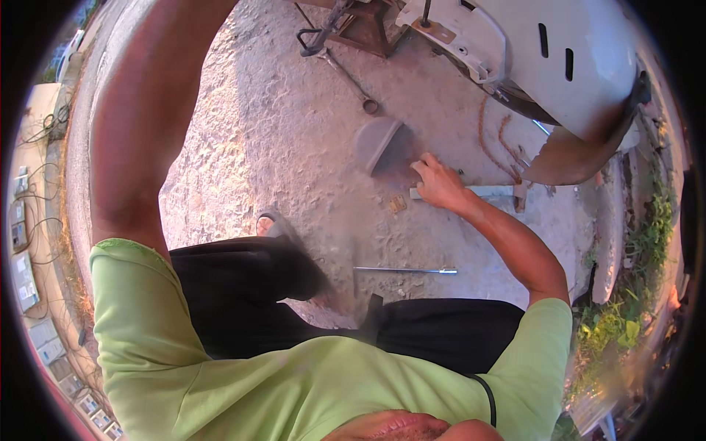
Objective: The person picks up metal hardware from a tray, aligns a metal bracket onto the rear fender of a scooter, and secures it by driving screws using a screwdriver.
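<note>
My right hand (440, 180), fingers loosely bent and apart, is beside a blurred grey curved piece (380, 145), over a pale bar (493, 190); contact with either is unclear. My left arm (151, 110) rises past the upper edge, where I cannot make out the hand. A long wrench (347, 79) with a ring end lies on the rough concrete. Nearer me lies a thin shiny rod (404, 270). At upper right is a white curved vehicle body (551, 66) with a rusty brown flap (570, 158) below it.
A rusty stand (364, 29) is at the top. An orange rope (485, 140) lies under the vehicle body. My sandalled foot (268, 224) is left of centre. Plants (629, 323) line the right edge; cables and pale boxes (26, 279) sit along the far left.
</note>
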### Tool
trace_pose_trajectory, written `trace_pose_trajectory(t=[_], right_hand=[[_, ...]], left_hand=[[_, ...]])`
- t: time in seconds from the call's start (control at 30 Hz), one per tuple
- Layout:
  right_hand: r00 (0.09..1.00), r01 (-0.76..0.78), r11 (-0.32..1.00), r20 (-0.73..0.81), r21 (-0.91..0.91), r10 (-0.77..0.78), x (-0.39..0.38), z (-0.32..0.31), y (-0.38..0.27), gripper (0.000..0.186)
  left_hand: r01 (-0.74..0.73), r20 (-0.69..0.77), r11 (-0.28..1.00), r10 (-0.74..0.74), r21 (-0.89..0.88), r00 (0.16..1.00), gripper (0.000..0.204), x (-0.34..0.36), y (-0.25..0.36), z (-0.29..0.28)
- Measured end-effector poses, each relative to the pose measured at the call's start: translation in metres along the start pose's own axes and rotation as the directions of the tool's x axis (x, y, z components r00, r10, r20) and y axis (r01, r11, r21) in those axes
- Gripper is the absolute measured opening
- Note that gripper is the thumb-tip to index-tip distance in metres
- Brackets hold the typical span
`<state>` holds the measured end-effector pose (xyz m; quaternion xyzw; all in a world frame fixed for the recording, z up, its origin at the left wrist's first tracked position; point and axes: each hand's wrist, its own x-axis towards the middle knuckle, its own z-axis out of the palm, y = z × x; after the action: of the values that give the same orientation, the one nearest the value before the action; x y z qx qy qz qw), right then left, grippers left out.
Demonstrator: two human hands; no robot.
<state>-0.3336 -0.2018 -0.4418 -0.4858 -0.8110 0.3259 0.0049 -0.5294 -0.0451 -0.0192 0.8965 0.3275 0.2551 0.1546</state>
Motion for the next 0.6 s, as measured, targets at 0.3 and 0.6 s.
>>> trace_pose_trajectory(t=[0.3, 0.6], right_hand=[[0.973, 0.022, 0.976, -0.228, 0.215, 0.029, -0.079, -0.226, -0.119, 0.041], [0.689, -0.034, 0.844, -0.625, -0.535, -0.368, -0.048, -0.379, -0.262, 0.052]], left_hand=[[-0.115, -0.249, 0.993, 0.102, -0.039, 0.963, 0.055, -0.003, -0.031, 0.025], [-0.164, -0.227, 0.952, 0.106, -0.257, 0.968, 0.051, -0.009, -0.062, 0.029]])
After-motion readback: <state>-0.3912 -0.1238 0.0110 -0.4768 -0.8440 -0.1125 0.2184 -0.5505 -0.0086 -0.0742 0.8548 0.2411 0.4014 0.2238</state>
